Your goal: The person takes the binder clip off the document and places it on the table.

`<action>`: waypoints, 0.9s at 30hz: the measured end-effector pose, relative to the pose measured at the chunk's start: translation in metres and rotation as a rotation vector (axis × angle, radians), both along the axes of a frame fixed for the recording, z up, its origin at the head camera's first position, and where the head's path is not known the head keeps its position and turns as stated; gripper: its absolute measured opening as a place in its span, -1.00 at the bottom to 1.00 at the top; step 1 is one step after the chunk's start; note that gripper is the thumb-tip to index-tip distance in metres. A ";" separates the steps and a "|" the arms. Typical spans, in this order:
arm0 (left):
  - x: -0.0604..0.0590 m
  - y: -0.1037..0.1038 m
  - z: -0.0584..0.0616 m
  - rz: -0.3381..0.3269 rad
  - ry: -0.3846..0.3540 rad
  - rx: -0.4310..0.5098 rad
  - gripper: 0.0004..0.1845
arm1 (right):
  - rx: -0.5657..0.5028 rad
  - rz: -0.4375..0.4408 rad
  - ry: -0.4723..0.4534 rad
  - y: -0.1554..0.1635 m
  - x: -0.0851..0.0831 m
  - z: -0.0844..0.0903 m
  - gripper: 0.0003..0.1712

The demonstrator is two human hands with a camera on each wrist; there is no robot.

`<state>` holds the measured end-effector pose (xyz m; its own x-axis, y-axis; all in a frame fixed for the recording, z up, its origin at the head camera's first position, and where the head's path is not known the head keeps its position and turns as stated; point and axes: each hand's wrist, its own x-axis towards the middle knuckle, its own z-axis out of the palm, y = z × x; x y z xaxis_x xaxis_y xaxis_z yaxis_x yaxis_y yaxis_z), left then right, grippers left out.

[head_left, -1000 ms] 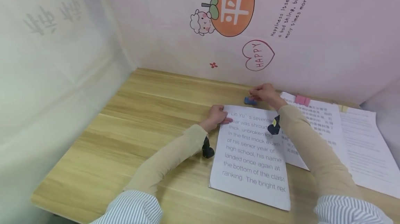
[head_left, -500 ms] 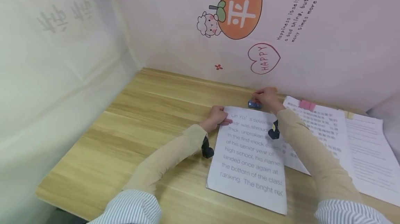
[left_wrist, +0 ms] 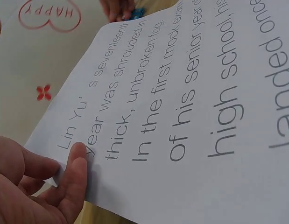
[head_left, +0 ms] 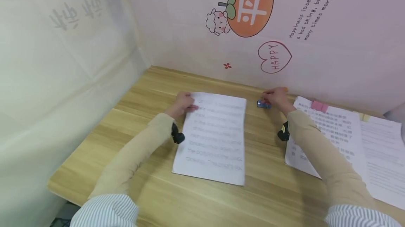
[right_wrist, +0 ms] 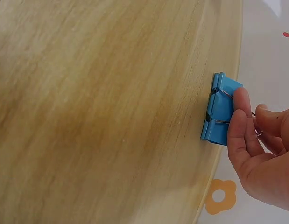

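A printed sheet (head_left: 212,139) lies on the wooden desk (head_left: 142,114). My left hand (head_left: 186,103) pinches its top left corner. In the left wrist view the thumb (left_wrist: 78,173) lies on top of the printed sheet (left_wrist: 181,116) and the fingers curl beneath the corner. Near the back wall my right hand (head_left: 274,96) pinches a blue binder clip (head_left: 263,104) that rests on the desk, to the right of the sheet. In the right wrist view the fingertips (right_wrist: 240,122) hold the blue binder clip (right_wrist: 222,109) by its wire handles at the desk's far edge.
A stack of printed pages (head_left: 326,132) held by a pink clip (head_left: 319,106) lies at the right, with more pages (head_left: 383,149) beyond it. A wall covering with an orange fruit sticker (head_left: 250,7) rises behind the desk, and a pale curtain (head_left: 57,61) hangs at the left.
My left hand has slid the printed sheet to the left, away from the blue clip and the right stack. My right hand stays on the clip.
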<state>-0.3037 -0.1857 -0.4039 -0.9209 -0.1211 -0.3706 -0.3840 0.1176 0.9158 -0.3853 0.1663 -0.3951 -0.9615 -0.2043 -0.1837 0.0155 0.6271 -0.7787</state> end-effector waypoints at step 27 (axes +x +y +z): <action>-0.009 -0.086 -0.027 -0.012 0.143 -0.789 -0.48 | 0.106 0.020 0.148 0.017 0.005 -0.001 -0.47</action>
